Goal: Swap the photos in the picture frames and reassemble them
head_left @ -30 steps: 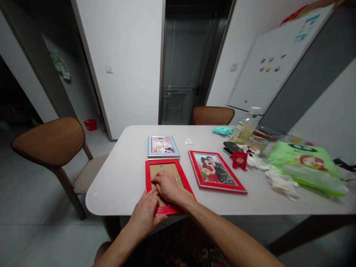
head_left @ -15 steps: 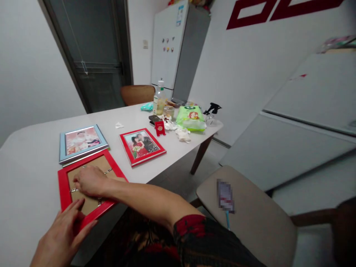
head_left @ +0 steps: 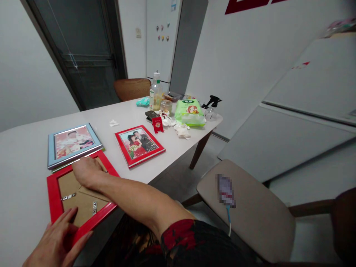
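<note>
A red picture frame (head_left: pixel 51 194) lies face down at the table's near edge, its brown backing board (head_left: pixel 83 213) showing. My left hand (head_left: pixel 51 239) grips its near left corner, fingers on top and thumb along the near side. Curled over the far part of the backing is my right hand (head_left: pixel 87 172); its fingertips are hidden, and whatever they press or pinch cannot be seen. One metal clip (head_left: pixel 68 197) sits by the left inner edge, another metal clip (head_left: pixel 95 208) by the near edge. A third clip partly shows beside my right wrist.
A blue picture frame (head_left: pixel 51 152) touches or nearly touches the far side. Another red frame (head_left: pixel 148 158) holds a couple's photo. Farther back are a small red stand (head_left: pixel 157 125), a bottle (head_left: pixel 155 94), green wipes pack (head_left: pixel 189 113) and spray bottle (head_left: pixel 211 111). A phone (head_left: pixel 226 191) lies on the chair (head_left: pixel 258 207).
My right hand has moved from the left clip to the far side of the backing, uncovering that clip. My left hand keeps its hold on the corner. The view has tipped slightly downward.
</note>
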`<state>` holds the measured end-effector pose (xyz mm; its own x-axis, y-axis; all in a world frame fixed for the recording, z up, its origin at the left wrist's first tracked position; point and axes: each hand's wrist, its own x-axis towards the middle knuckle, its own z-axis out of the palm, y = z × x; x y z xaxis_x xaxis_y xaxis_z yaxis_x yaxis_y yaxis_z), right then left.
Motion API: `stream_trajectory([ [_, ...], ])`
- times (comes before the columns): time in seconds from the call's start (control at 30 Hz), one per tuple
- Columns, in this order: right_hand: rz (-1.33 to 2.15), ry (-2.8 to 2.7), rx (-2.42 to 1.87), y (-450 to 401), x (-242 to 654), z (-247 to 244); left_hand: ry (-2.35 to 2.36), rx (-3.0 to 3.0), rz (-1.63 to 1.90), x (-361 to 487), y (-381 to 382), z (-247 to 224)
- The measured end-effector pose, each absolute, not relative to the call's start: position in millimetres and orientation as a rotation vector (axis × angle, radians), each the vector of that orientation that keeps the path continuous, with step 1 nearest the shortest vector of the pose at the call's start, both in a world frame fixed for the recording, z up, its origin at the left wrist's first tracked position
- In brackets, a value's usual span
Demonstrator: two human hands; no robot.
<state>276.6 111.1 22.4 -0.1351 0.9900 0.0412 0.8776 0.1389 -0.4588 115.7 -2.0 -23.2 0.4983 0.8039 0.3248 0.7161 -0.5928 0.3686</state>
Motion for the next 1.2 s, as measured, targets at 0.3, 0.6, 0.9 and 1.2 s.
stream_trajectory([
  [0.3,0.397,-2.015,-1.823,104.0,285.5,17.3,1.371,2.657,0.61,119.2,-18.8,-11.6],
  [0.6,0.322,-1.926,-1.927,103.7,264.2,6.8,1.432,2.532,0.621,123.2,-31.9,-6.2],
  [0.9,0.335,-1.812,-1.889,100.6,262.4,20.3,1.517,2.526,0.584,127.6,-37.1,-6.9],
  [1.2,0.989,-1.09,-1.364,39.9,328.1,26.7,1.456,2.278,1.004,110.7,-41.6,14.4],
])
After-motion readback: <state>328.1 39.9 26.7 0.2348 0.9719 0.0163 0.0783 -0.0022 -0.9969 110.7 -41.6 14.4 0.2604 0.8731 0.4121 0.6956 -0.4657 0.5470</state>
